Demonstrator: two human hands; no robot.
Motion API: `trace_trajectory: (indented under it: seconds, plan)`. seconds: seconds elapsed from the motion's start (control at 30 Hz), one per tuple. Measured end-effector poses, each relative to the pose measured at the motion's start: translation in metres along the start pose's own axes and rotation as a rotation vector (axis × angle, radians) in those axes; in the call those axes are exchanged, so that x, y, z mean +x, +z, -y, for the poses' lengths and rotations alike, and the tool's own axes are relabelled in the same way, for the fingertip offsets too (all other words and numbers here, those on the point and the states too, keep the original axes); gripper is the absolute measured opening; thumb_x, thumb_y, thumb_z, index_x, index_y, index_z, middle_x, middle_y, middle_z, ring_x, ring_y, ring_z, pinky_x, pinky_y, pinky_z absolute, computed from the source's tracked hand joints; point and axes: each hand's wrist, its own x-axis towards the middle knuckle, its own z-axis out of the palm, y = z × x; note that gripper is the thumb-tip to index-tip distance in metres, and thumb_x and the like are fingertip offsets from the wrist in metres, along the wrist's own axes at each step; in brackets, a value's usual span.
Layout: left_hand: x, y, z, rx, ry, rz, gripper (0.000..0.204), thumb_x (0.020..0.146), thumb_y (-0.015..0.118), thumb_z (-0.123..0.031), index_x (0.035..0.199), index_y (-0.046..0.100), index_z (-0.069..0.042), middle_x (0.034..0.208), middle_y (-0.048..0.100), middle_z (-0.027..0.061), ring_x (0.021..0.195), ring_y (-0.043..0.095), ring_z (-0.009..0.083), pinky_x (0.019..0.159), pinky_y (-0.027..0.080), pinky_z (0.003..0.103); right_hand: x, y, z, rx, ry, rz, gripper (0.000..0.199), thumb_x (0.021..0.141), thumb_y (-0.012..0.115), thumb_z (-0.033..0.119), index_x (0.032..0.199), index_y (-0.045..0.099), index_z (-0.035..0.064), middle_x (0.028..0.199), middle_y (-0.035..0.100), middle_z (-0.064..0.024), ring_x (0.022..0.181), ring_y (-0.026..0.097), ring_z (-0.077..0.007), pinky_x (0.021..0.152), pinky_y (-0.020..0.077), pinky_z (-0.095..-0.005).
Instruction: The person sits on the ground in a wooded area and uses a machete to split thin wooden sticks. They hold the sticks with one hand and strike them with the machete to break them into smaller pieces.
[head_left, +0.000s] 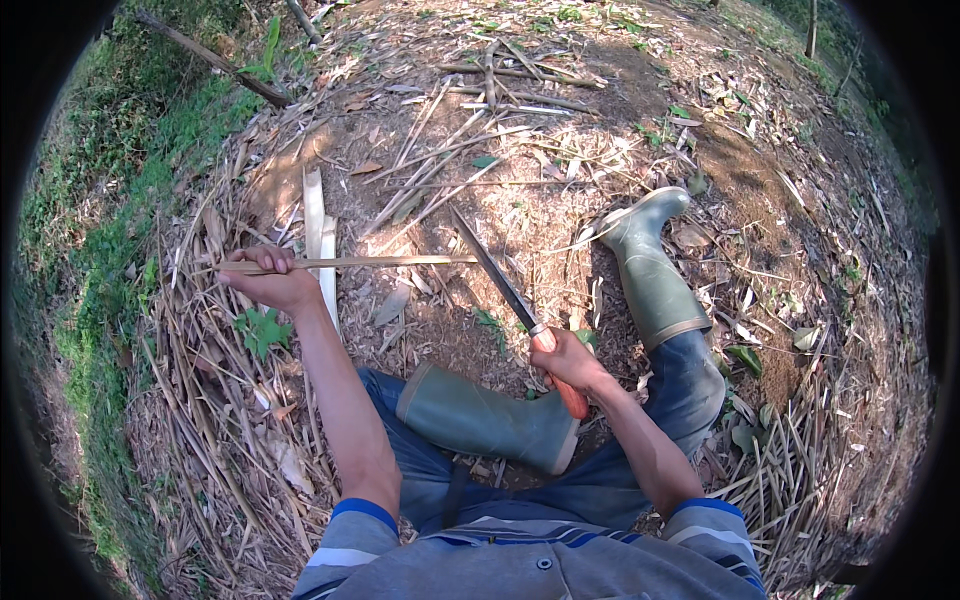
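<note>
My left hand (273,280) is closed around one end of a thin split bamboo strip (400,261), which stretches level to the right across the ground in front of me. In my right hand (570,362) is a long knife (497,272), gripped by its reddish-brown wooden handle. Its narrow dark blade slants up and to the left, with the strip's far end close beside the upper blade; whether they touch I cannot tell. Beyond my left hand, a wider pale bamboo slat (314,212) lies on the litter.
My green rubber boots (655,270) frame the work spot, one leg folded in, the other stretched out right. Cut sticks (440,170) lie scattered ahead. Thin strips (790,490) pile up at the lower right. Green plants (110,250) grow along the left, near a leaning pole (215,60).
</note>
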Motion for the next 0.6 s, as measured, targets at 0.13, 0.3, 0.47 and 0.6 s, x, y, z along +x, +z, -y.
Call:
trace_trajectory:
  seconds: [0.13,0.3,0.47,0.6]
  plan:
    - [-0.01,0.014,0.001,0.086,0.057,0.0,0.046,0.092,0.042,-0.058,0.083,0.043,-0.013,0.059,0.036,-0.0023,0.046,0.033,0.0089,0.043,0.029,0.023,-0.002,0.016,0.004,-0.016,-0.037,-0.066,0.024,0.076,0.06,0.013,0.096,0.054,-0.0002,0.068,0.059,-0.0062,0.051,0.056,-0.0123,0.048,0.0471,-0.029]
    - [-0.004,0.015,0.001,-0.027,-0.063,0.185,0.049,0.092,0.042,-0.059,0.075,0.046,-0.012,0.06,0.037,-0.0019,0.046,0.034,0.0109,0.046,0.031,0.026,0.002,0.027,0.023,-0.057,-0.172,-0.146,0.028,0.074,0.06,0.017,0.095,0.055,-0.0005,0.066,0.058,-0.0098,0.052,0.057,-0.0156,0.052,0.0467,-0.033]
    - [-0.019,0.018,-0.004,-0.047,-0.001,0.233,0.056,0.088,0.041,-0.066,0.069,0.041,-0.013,0.059,0.037,-0.0011,0.044,0.033,0.0087,0.04,0.028,0.023,0.024,0.046,0.025,0.022,-0.389,-0.218,0.024,0.074,0.061,0.016,0.091,0.054,-0.0004,0.065,0.056,-0.008,0.051,0.055,-0.0147,0.05,0.0446,-0.0313]
    - [-0.025,0.025,-0.005,-0.043,-0.017,0.268,0.057,0.087,0.04,-0.068,0.068,0.038,-0.014,0.053,0.032,-0.0025,0.041,0.031,0.0078,0.039,0.026,0.022,0.036,0.048,0.017,-0.016,-0.383,-0.268,0.024,0.073,0.061,0.019,0.085,0.055,0.0002,0.064,0.057,-0.0092,0.05,0.056,-0.0164,0.05,0.0457,-0.0326]
